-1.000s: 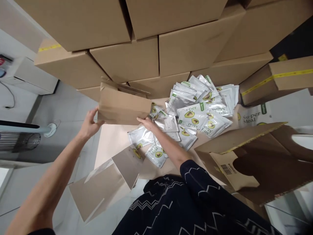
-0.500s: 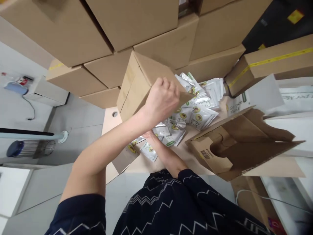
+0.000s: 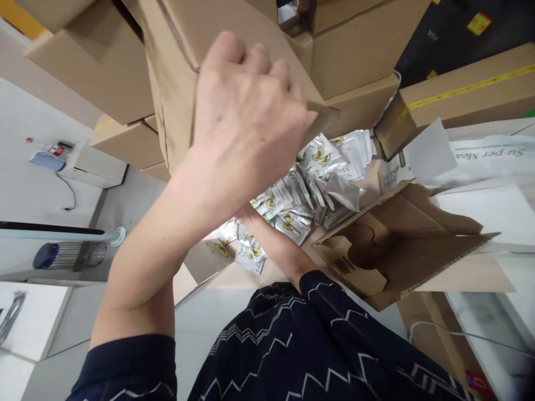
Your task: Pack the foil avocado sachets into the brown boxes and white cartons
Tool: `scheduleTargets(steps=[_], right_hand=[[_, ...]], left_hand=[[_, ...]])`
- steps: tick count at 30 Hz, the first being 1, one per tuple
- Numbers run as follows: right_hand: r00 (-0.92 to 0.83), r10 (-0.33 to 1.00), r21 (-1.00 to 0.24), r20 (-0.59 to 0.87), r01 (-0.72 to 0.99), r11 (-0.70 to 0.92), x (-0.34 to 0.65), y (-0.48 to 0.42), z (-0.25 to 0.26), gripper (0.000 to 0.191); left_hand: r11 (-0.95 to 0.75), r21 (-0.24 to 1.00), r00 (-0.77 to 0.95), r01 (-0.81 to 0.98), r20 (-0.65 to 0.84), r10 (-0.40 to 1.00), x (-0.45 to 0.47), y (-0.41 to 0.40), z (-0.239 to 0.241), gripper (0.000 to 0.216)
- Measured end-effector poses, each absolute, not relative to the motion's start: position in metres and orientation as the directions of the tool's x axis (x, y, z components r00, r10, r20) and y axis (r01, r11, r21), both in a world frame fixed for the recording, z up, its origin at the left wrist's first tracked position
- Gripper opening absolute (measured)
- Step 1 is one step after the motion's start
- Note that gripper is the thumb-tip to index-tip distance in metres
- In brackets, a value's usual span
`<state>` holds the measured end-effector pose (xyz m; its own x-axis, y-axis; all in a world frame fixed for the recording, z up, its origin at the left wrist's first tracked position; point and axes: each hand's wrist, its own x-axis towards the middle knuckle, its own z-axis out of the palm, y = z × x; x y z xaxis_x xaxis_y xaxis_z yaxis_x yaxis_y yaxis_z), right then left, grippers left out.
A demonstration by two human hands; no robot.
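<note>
My left hand [image 3: 251,111] is closed on the edge of a tilted cardboard box [image 3: 175,94], which is held up close to the camera. Beneath it lies a loose heap of silver-white sachets [image 3: 288,223] printed with avocados. The forearm of my right hand [image 3: 247,214] reaches under my left wrist to the sachets at the heap's near side. Its fingers are hidden behind the left hand and the box, so what they touch does not show.
An open brown carton [image 3: 401,245] lies on the table to the right. Stacked cardboard boxes [image 3: 351,55] stand along the back, with a yellow-taped box [image 3: 460,94] at the right. White printed bags [image 3: 493,156] lie beyond the carton. A fan-like stand [image 3: 69,254] is at the left.
My left hand has raised the box up and toward the camera. Sachets in the heap below have shifted, with some now standing on edge. My right forearm has stayed nearly in place.
</note>
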<state>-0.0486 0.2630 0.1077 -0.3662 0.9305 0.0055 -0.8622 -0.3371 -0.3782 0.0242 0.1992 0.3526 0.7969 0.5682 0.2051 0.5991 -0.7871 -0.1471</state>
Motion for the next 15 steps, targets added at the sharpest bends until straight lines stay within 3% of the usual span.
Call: scheduleTargets(steps=[3,7,11,13,15], right_hand=[[-0.379,0.917,-0.314,0.120,-0.891,-0.327,-0.052,0.265,0.101,0.043],[-0.462,0.882,-0.314,0.089,-0.854,-0.415,-0.047,0.261,0.083,0.044],[-0.500,0.864,-0.325,0.059,-0.828,-0.457,-0.026,0.239,0.068,0.061],[-0.482,0.874,-0.346,0.059,-0.831,-0.435,-0.013,0.226,0.061,0.070],[-0.418,0.908,-0.390,0.032,-0.841,-0.374,0.001,0.214,0.056,0.071]], left_hand=[[-0.687,-0.437,0.805,0.580,0.179,0.566,-0.002,0.201,0.359,0.056],[-0.591,-0.452,0.742,0.668,0.353,0.569,-0.060,0.201,0.354,0.049],[-0.547,-0.282,0.566,0.788,0.683,0.462,-0.134,0.191,0.326,0.060],[-0.569,-0.121,0.403,0.814,0.822,0.403,-0.164,0.183,0.304,0.059],[-0.541,0.121,0.172,0.832,0.871,0.460,-0.181,0.176,0.279,0.062]])
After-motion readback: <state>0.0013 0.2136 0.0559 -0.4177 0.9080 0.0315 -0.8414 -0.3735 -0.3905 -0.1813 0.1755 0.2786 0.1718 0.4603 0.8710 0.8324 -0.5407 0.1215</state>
